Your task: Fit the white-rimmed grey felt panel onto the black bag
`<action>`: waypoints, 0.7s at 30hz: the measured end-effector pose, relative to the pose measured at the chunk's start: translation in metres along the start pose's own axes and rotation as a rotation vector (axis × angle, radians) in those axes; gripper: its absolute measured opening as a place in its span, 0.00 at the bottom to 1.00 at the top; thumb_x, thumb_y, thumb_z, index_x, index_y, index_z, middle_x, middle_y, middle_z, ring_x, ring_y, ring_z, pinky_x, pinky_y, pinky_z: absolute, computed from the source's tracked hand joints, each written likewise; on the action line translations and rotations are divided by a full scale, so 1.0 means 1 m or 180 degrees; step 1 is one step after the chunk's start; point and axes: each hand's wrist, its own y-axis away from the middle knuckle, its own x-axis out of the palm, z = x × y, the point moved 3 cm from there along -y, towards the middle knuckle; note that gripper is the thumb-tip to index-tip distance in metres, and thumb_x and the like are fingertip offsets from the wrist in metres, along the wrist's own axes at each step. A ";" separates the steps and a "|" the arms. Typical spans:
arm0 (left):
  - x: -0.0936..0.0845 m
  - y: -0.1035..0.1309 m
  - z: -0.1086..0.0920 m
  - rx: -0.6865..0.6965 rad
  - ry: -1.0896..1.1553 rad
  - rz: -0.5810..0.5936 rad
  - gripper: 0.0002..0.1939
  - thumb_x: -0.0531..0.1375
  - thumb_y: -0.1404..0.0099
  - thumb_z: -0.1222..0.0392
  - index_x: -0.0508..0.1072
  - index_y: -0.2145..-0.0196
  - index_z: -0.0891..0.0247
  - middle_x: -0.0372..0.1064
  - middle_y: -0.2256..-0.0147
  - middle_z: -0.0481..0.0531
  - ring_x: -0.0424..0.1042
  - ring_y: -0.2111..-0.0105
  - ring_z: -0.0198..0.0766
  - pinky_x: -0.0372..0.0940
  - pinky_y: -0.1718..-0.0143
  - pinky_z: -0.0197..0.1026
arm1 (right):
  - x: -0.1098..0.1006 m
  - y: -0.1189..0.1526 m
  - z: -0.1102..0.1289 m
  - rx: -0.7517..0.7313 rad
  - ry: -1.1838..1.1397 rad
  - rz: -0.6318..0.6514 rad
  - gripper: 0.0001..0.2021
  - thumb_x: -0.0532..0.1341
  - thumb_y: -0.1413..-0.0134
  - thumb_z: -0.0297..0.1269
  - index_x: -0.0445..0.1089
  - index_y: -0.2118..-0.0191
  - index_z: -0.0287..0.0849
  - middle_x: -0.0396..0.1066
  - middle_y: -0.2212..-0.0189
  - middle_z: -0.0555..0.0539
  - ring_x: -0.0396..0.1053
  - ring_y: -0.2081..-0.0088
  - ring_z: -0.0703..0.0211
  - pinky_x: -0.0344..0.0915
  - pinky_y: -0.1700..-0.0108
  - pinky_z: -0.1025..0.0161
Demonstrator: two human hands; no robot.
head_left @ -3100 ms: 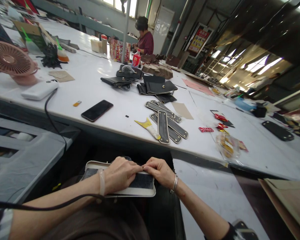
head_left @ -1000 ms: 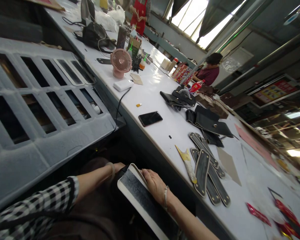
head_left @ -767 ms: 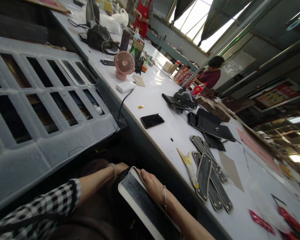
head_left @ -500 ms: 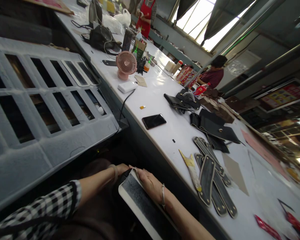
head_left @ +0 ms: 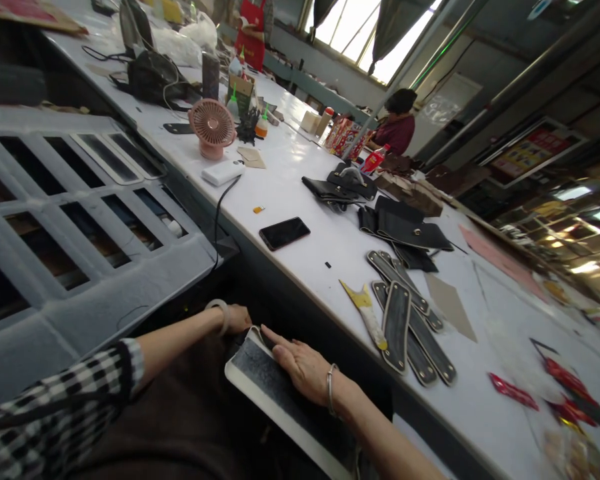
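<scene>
A long black leather piece (head_left: 280,390) with a thick cream edge lies over my lap, slanting down to the right; its kind is unclear. At its far corner my left hand (head_left: 237,319) is closed, the fingertips mostly hidden, and seems to pinch the piece's end. My right hand (head_left: 303,370) rests on the piece's upper side, its fingers stretched toward that same corner. Several dark straps (head_left: 397,327) with pale edges and metal rivets lie fanned out on the table, beside a yellow-and-white tool (head_left: 364,313).
The white table (head_left: 300,287) runs diagonally beside me, bearing a phone (head_left: 285,233), a pink fan (head_left: 213,127) and black leather parts (head_left: 405,223). At left stands a grey slotted rack (head_left: 145,293). Two people (head_left: 399,127) are farther back.
My right hand has shifted from the piece's side edge onto its upper face, fingers more extended. My left hand is now a little apart from the right. The camera view has turned slightly.
</scene>
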 end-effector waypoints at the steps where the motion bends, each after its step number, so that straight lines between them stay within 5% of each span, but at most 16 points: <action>1: -0.009 0.001 -0.009 0.0018 -0.0068 0.0206 0.18 0.58 0.36 0.48 0.75 0.63 0.68 0.73 0.66 0.51 0.72 0.67 0.37 0.68 0.63 0.42 | -0.001 0.006 -0.003 0.0036 -0.0003 0.0005 0.26 0.35 0.32 0.49 0.42 0.33 0.51 0.55 0.37 0.47 0.56 0.39 0.50 0.46 0.37 0.46; 5: -0.026 0.016 -0.053 0.0243 -0.0233 0.1071 0.26 0.56 0.39 0.38 0.79 0.62 0.65 0.75 0.69 0.50 0.71 0.69 0.37 0.65 0.66 0.34 | -0.004 0.035 -0.019 0.0259 -0.0001 0.0153 0.26 0.35 0.33 0.51 0.42 0.33 0.53 0.55 0.38 0.48 0.57 0.40 0.48 0.51 0.39 0.47; 9: -0.022 0.033 -0.080 0.0409 -0.0563 0.1584 0.22 0.63 0.46 0.42 0.81 0.64 0.64 0.74 0.73 0.48 0.68 0.72 0.37 0.62 0.71 0.32 | -0.007 0.069 -0.035 0.0572 -0.0110 0.0254 0.25 0.38 0.34 0.52 0.44 0.34 0.58 0.57 0.39 0.49 0.58 0.40 0.45 0.51 0.40 0.44; 14: -0.017 0.031 -0.086 0.0406 -0.0876 0.1879 0.18 0.60 0.42 0.47 0.81 0.65 0.65 0.71 0.75 0.48 0.66 0.74 0.36 0.60 0.73 0.32 | -0.010 0.095 -0.048 0.0773 -0.0200 0.0177 0.24 0.42 0.35 0.51 0.51 0.36 0.58 0.63 0.42 0.46 0.64 0.44 0.42 0.59 0.45 0.46; 21: -0.012 0.027 -0.093 0.0377 -0.1182 0.1919 0.17 0.58 0.41 0.49 0.80 0.73 0.65 0.60 0.81 0.45 0.57 0.79 0.31 0.53 0.79 0.31 | -0.007 0.086 -0.044 0.0958 -0.0229 0.0063 0.23 0.44 0.36 0.52 0.54 0.37 0.60 0.70 0.49 0.44 0.69 0.50 0.39 0.60 0.49 0.42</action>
